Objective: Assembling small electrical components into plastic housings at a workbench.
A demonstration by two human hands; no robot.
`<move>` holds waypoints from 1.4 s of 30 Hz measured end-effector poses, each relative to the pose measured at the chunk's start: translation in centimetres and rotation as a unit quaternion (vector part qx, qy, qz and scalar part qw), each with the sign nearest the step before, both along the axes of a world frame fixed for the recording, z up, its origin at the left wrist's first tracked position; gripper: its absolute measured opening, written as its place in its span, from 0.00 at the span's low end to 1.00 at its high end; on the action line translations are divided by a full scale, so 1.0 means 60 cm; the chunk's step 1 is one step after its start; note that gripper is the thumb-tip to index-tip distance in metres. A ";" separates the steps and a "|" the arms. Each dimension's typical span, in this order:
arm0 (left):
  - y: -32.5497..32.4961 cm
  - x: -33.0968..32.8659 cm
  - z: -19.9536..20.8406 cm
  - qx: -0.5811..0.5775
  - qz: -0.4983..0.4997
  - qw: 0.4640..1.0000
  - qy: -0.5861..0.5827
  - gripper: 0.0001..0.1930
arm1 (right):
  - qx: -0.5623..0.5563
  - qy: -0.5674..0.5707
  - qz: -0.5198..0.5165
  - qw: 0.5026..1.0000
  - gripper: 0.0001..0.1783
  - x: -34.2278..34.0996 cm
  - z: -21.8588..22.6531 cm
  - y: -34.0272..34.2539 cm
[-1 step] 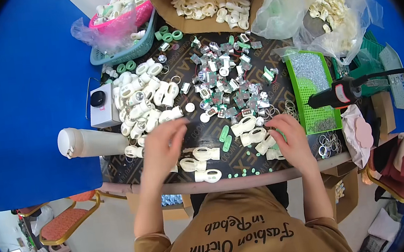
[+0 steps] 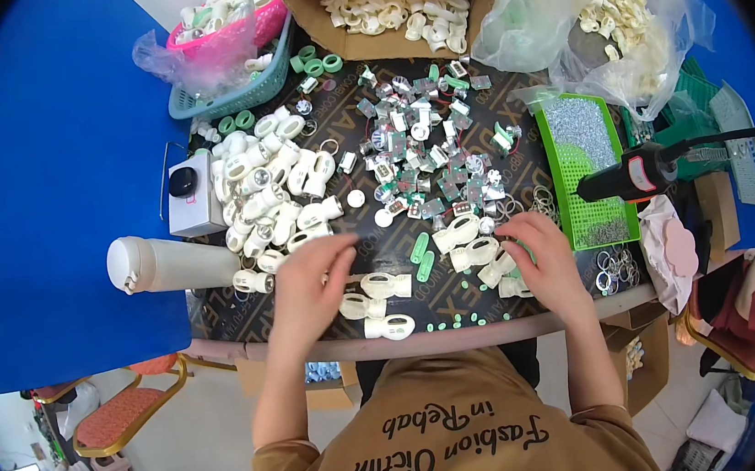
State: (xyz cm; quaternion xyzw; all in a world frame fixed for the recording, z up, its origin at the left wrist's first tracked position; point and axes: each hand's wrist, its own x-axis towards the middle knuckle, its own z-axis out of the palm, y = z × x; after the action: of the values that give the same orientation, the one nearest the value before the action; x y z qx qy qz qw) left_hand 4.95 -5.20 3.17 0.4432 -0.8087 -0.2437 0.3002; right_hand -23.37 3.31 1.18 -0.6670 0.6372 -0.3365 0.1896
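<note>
My left hand [image 2: 311, 284] hangs over the dark table with thumb and fingers apart and nothing visible between them. Left and beyond it lies a heap of white torch-like casings [image 2: 267, 192]; just right of it are a few cream casings [image 2: 385, 285] with oval openings. My right hand [image 2: 541, 260] is spread beside another row of cream casings [image 2: 474, 254], its fingertips close to or touching them; exact contact is unclear. Between the hands lie green oblong plastic pieces [image 2: 419, 248]. Several small green bits [image 2: 456, 321] are scattered along the near edge.
Small circuit assemblies [image 2: 428, 147] pile up mid-table. A carton of cream parts [image 2: 487, 3] stands behind. At right are a green tray [image 2: 626, 191] and a black corded tool [image 2: 627, 175]; at left, a white bottle [image 2: 173, 262] and a blue basket [image 2: 216, 103].
My left hand has shifted slightly to the right and nearer to me. My right hand and the parts around it look the same.
</note>
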 end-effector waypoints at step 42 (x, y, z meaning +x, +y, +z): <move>0.093 0.039 -0.048 0.058 0.077 0.990 0.106 0.06 | 0.085 0.388 -0.083 0.914 0.12 -0.048 -0.030 -0.431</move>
State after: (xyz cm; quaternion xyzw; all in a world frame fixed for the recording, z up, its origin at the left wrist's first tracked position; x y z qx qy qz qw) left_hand 7.27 0.39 0.26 0.4924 -0.7203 -0.3119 0.3760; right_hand -26.25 -22.57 -0.60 -0.6711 0.7399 -0.0108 -0.0455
